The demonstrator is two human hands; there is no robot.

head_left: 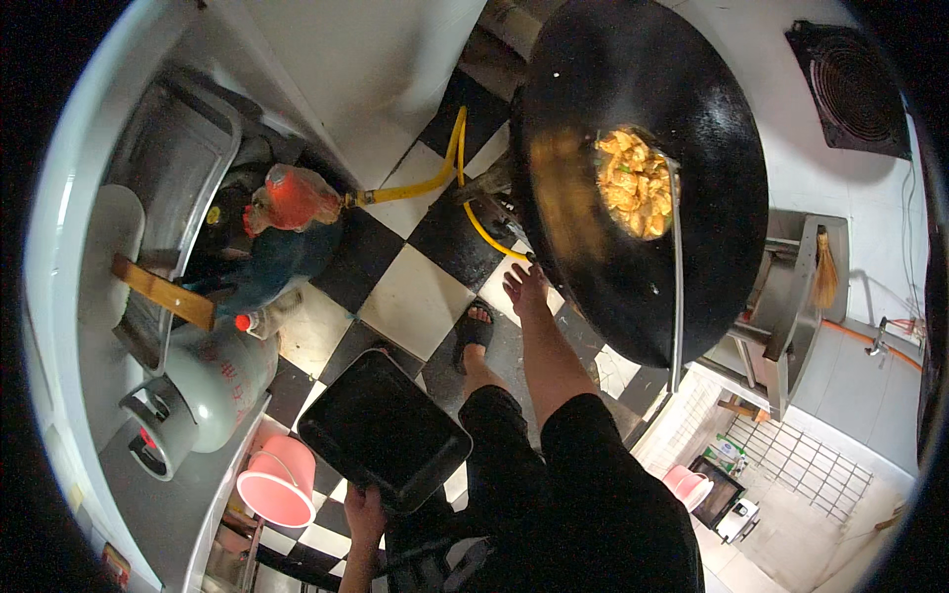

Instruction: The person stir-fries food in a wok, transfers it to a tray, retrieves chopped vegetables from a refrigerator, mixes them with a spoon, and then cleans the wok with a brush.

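My left hand (pixel 366 511) grips the rim of a black rectangular tray (pixel 384 427), held at a tilt at my left side. My right hand (pixel 528 288) is stretched out with its fingers apart, just below the rim of a large black wok (pixel 712 119). Its fingertips are close to the end of a yellow hose (pixel 494 243); whether they touch it I cannot tell. Cooked yellow-brown food pieces (pixel 633 183) lie in the wok. A utensil with a long metal handle (pixel 677 296) rests across it, its head partly hidden in the food.
On the left stand a white gas cylinder (pixel 213 381) and a pink bucket (pixel 277 484). A red-topped bottle (pixel 267 318) is beside the cylinder. The yellow hose crosses the checkered floor (pixel 415 301). A steel unit with a straw brush (pixel 824 272) is at the right.
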